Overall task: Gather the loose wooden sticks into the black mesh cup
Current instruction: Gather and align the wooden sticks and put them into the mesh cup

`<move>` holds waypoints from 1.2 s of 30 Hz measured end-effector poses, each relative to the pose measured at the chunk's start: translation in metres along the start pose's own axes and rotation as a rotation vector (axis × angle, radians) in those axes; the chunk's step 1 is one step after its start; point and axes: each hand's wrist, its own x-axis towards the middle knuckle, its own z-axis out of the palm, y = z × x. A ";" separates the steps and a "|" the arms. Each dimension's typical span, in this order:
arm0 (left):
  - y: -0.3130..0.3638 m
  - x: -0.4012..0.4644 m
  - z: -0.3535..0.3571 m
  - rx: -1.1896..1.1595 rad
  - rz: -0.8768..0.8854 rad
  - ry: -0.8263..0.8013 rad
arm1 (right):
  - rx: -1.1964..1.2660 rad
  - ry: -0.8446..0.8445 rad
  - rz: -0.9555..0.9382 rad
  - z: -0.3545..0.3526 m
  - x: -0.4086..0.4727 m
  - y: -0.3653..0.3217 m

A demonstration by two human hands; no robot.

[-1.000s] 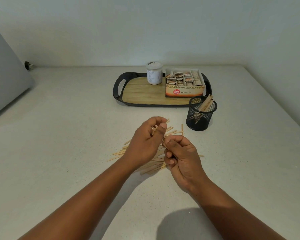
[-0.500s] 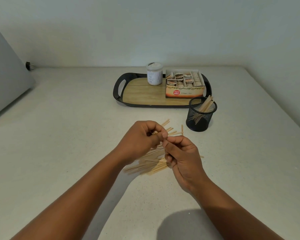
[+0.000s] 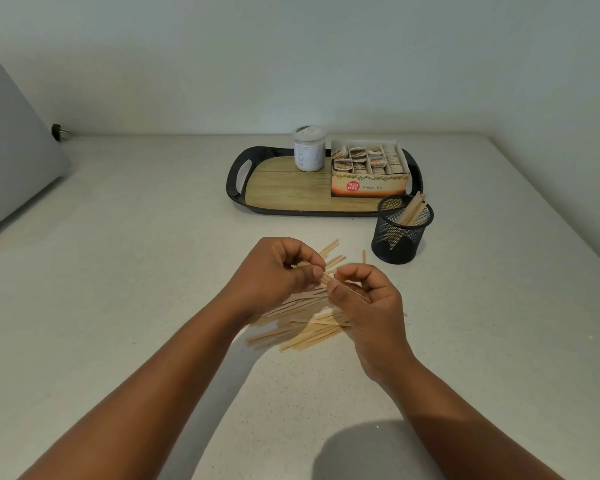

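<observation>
Sticks (image 3: pixel 305 327): most lie in a loose heap on the counter (image 3: pixel 118 289), under and between the two hands; a few fan out past the left fingers.
Held sticks (image 3: pixel 343 289): a few are raised off the heap, seemingly so their ends can be evened before they go in.
Left hand (image 3: pixel 274 275): curled, thumb and fingers pinching one end of the held sticks.
Right hand (image 3: pixel 367 303): closed on the other end, steadying them.
Cup (image 3: pixel 400 230): upright beyond the right hand, close enough for short trips, with several sticks leaning inside.
Tray (image 3: pixel 243 188): just behind the cup, carrying a jar (image 3: pixel 309 148) and a tea box (image 3: pixel 369 174).
</observation>
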 end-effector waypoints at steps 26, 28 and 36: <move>0.127 0.137 0.045 0.833 0.554 -0.118 | -1.548 -0.178 -0.180 -0.007 0.016 0.030; 0.126 0.151 0.058 0.914 0.559 -0.194 | -1.545 -0.172 -0.178 -0.007 0.016 0.030; 0.105 0.178 0.086 1.015 0.481 -0.429 | -1.522 -0.155 -0.185 -0.008 0.016 0.028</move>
